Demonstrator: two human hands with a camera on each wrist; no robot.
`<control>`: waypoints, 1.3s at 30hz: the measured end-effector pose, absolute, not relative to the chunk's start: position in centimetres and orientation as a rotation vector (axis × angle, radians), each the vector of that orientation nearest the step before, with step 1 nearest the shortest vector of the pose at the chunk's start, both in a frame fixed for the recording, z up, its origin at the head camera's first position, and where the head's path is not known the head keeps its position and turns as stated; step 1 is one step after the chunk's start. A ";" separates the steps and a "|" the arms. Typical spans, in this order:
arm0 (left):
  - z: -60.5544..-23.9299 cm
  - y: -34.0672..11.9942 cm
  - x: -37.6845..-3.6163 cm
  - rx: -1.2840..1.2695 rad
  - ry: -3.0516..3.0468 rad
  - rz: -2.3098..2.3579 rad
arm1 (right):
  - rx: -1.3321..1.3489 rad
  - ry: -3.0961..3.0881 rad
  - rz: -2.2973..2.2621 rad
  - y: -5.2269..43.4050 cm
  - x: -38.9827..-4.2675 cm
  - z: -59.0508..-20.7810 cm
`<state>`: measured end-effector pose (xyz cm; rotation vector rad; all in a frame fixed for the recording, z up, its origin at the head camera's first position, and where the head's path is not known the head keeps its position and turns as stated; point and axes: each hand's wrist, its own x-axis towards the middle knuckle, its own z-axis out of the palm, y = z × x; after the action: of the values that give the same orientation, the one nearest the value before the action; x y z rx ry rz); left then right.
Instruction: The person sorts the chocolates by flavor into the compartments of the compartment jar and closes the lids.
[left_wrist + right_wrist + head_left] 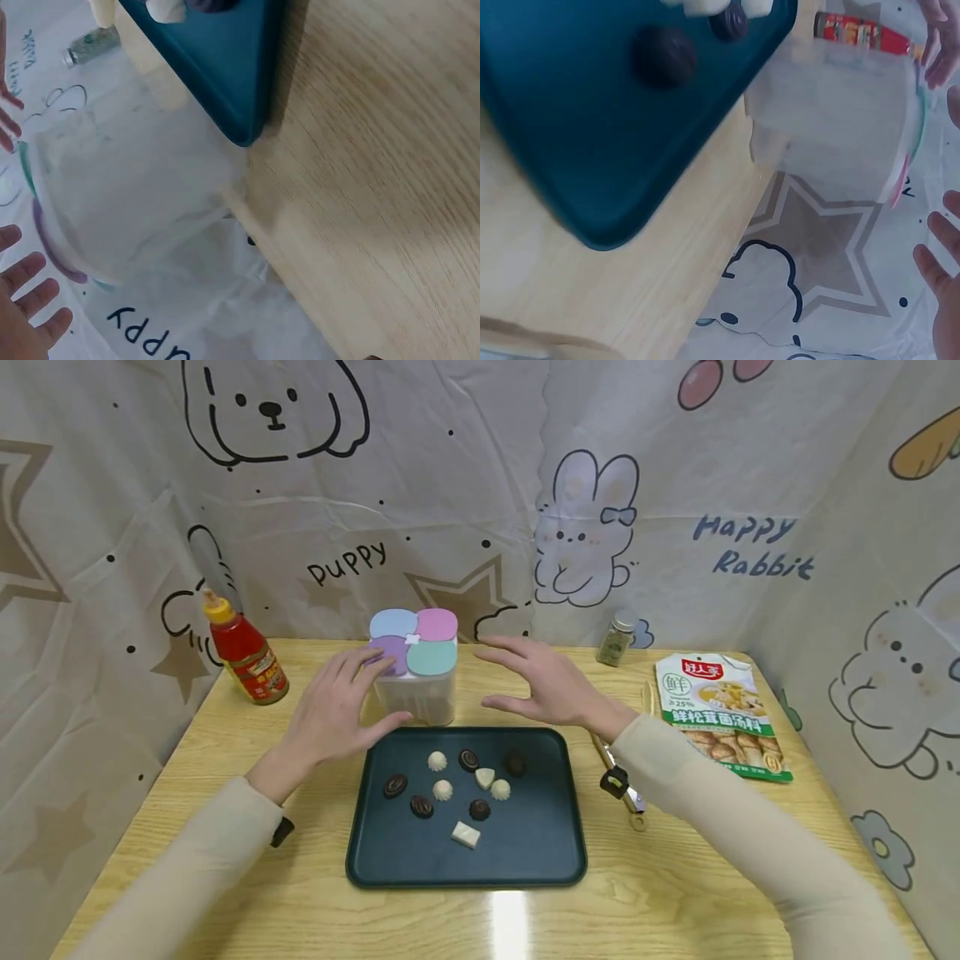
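A wooden table (225, 860) stands before you, walled by white cloth printed with puppies and rabbits. At its centre lies a dark green tray (525, 852) carrying dark and white sweets (442, 790). At the tray's 12 o'clock edge, slightly toward 11, stands the translucent container (416, 697), upright, its lid made of four pastel petals in blue, pink, purple and green. Your left hand (333, 714) lies at the container's 9 o'clock, fingers relaxed and spread; the fingertips (375, 660) reach the purple petal and the thumb rests near the lower wall, though firm contact cannot be told. Your right hand (543, 685) hovers at the container's 3 o'clock, open with fingers extended toward it, near but apart from its wall. Neither hand holds anything. A red sauce bottle (243, 652) stands at the container's 9 o'clock, well beyond the left hand. A small spice jar (617, 639) stands at 2 o'clock, and a printed food packet (720, 714) lies at 3 o'clock, past the right hand.
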<state>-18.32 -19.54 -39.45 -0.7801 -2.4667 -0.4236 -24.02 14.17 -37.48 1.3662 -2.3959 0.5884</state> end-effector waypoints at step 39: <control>-38.9 -17.8 -24.1 -0.715 -2.659 -0.466 | 1.385 -2.266 0.449 10.5 -27.6 -38.7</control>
<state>-24.05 -17.82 -38.91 -0.7151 -2.6587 -0.4664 -27.56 10.53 -38.72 1.3846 -2.2661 0.4491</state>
